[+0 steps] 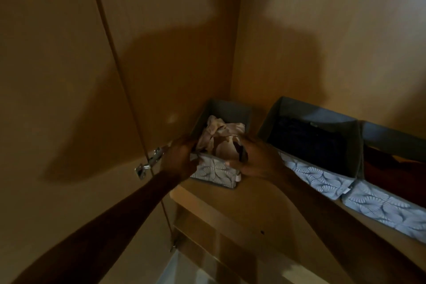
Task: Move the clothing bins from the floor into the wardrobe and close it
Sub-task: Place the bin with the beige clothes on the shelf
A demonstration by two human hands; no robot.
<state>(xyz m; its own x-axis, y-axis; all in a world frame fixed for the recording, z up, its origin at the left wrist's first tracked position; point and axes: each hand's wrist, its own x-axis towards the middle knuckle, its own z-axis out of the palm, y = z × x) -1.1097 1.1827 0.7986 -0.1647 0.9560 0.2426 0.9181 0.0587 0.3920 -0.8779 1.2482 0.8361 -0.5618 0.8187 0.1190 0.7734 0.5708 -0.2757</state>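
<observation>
The small bin (216, 145), a fabric box with a pale leaf print on its front and light crumpled clothes inside, sits on the wardrobe shelf (232, 203) in the far left corner, close to the side wall. Both hands grasp it at the near end: the left hand (178, 159) wraps the left front corner, and the right hand (255, 160) clasps the right front edge, fingers curled over the rim. The step in hand looks like seating this bin on the shelf. Just to its right, with a narrow gap between, stands a larger bin (313, 145) holding dark clothes, and beyond that a third bin (391, 168), partly cut off by the frame edge. A metal hinge (149, 163) shows where the open door (57, 99) meets the left side. The next move probably calls for pushing the small bin fully back, letting go, and then either fetching any bin left on the floor, which is out of view, or swinging the door shut.
</observation>
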